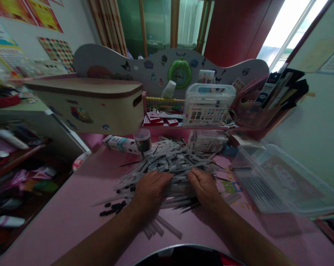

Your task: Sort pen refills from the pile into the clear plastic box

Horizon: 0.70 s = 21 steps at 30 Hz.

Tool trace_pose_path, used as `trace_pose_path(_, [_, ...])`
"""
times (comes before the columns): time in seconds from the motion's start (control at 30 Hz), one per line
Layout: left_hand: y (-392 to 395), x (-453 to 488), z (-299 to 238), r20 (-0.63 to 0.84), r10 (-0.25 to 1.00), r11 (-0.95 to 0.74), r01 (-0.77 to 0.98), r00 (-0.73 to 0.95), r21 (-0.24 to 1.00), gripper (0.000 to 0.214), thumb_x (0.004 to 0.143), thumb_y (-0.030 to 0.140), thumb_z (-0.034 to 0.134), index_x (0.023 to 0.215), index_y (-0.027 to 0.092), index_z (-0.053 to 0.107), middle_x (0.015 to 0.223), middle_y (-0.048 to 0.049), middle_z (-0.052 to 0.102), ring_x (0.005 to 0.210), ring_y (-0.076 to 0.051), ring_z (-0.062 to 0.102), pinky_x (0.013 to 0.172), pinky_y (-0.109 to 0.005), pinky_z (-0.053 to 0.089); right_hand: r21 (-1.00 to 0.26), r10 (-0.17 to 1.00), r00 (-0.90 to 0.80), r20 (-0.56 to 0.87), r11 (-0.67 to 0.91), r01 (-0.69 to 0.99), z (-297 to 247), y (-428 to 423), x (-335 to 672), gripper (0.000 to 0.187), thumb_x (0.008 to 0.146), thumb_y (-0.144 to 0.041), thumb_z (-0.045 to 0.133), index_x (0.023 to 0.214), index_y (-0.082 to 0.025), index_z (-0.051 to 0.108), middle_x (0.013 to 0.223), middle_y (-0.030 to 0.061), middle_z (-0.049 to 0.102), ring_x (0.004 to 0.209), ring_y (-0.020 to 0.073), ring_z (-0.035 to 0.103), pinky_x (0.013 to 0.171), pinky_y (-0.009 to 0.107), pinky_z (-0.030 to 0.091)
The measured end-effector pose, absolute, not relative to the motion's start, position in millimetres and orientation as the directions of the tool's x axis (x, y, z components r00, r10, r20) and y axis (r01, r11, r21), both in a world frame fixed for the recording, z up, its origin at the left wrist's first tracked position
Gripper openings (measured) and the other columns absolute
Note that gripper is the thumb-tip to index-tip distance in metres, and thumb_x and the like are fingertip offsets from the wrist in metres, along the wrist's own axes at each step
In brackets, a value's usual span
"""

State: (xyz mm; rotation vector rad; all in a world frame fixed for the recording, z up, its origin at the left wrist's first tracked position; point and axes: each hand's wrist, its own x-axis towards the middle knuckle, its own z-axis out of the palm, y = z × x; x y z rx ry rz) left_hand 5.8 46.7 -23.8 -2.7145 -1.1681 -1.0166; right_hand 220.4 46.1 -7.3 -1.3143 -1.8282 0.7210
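Note:
A large heap of translucent pen barrels [167, 160] with dark tips and thin refills is spread over the pink desk. My left hand [150, 189] curls around the heap's near left side, and my right hand [205, 186] curls around its near right side. A bunch of barrels lies between the two hands; most fingertips are hidden among them. Small black pen caps [114, 208] lie left of my left hand. Several loose clear tubes [165, 226] rest nearer me, below the hands. To the right, a clear plastic box [262, 205] contains a row of slim grey sticks.
Behind the heap stand a clear cup [142, 142], a white carton [121, 144] and a clear case [208, 141]. The shelf above bears a cream bin [100, 107], a marker case [208, 107] and a green clock [179, 74]. A round dark object [187, 256] is at the near edge.

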Motion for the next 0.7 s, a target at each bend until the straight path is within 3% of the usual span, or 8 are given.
trace_pose_path(0.13, [50.1,3.9,-23.7,0.612,0.624,-0.728,0.645,0.486,0.231,0.023,0.094,0.017,0.050,0.114,0.018,0.062,0.100,-0.0082,0.073,0.084,-0.022,0.063,0.075,-0.035,0.044,-0.845,0.961,-0.180,0.209,0.270,0.462,-6.5,45.2,223.0,0.038,0.096,-0.040,0.039,0.064,-0.020,0.043,0.059,-0.0033,0.041,0.056,0.0113,0.042,0.055,0.024,0.030])
trace_pose_path(0.23, [52.2,1.9,-22.2,0.645,0.608,-0.733,0.640,0.464,0.230,0.025,0.097,0.016,0.045,0.114,0.018,0.063,0.100,-0.0084,0.074,0.085,-0.021,0.063,0.074,-0.034,0.045,-0.898,0.960,-0.194,0.204,0.262,0.353,-2.7,42.5,223.8,0.026,0.095,-0.040,0.044,0.092,-0.019,0.058,0.068,-0.0024,0.051,0.061,0.0124,0.048,0.058,0.023,0.036])
trace_pose_path(0.3, [52.2,0.9,-20.7,0.650,0.597,-0.742,0.631,0.469,0.227,0.025,0.097,0.018,0.046,0.114,0.018,0.064,0.099,-0.0090,0.073,0.084,-0.021,0.063,0.074,-0.034,0.046,-0.906,0.946,-0.234,0.226,0.292,0.308,-0.7,40.7,222.6,0.025,0.090,-0.035,0.052,0.109,-0.019,0.058,0.076,-0.0005,0.058,0.068,0.0137,0.054,0.062,0.024,0.041])
trace_pose_path(0.47, [50.1,1.2,-18.0,0.645,0.583,-0.755,0.624,0.494,0.204,0.022,0.095,0.021,0.051,0.112,0.016,0.065,0.098,-0.0092,0.073,0.084,-0.022,0.063,0.075,-0.035,0.045,-0.879,0.926,-0.275,0.257,0.343,0.332,-2.4,38.7,218.0,0.012,0.086,-0.021,0.055,0.094,-0.019,0.064,0.083,0.0023,0.066,0.079,0.0160,0.062,0.075,0.028,0.046])
trace_pose_path(0.53, [49.2,1.8,-16.5,0.631,0.601,-0.739,0.641,0.491,0.204,0.022,0.096,0.020,0.049,0.110,0.017,0.065,0.094,-0.0074,0.073,0.084,-0.021,0.062,0.077,-0.036,0.044,-0.903,0.933,-0.259,0.251,0.322,0.283,-3.9,39.6,219.1,0.015,0.088,-0.022,0.055,0.101,-0.020,0.064,0.083,0.0019,0.067,0.077,0.0153,0.062,0.073,0.028,0.047])
trace_pose_path(0.6, [47.7,1.6,-13.5,0.635,0.631,-0.704,0.673,0.445,0.227,0.021,0.097,0.020,0.048,0.108,0.018,0.066,0.092,-0.0063,0.072,0.086,-0.022,0.061,0.080,-0.037,0.044,-0.927,0.942,-0.177,0.285,0.318,0.197,-3.6,42.7,223.9,0.026,0.089,-0.026,0.057,0.115,-0.022,0.059,0.093,0.0029,0.067,0.077,0.0146,0.061,0.071,0.027,0.048])
trace_pose_path(0.7, [44.2,-1.2,-6.7,0.658,0.704,-0.606,0.710,0.267,0.359,0.021,0.096,0.023,0.050,0.106,0.021,0.068,0.105,-0.0074,0.068,0.098,-0.024,0.056,0.087,-0.040,0.043,-0.927,0.921,0.125,0.368,0.352,0.132,1.3,52.0,239.9,0.036,0.090,-0.032,0.058,0.123,-0.023,0.051,0.105,0.0049,0.063,0.077,0.0138,0.058,0.065,0.025,0.047])
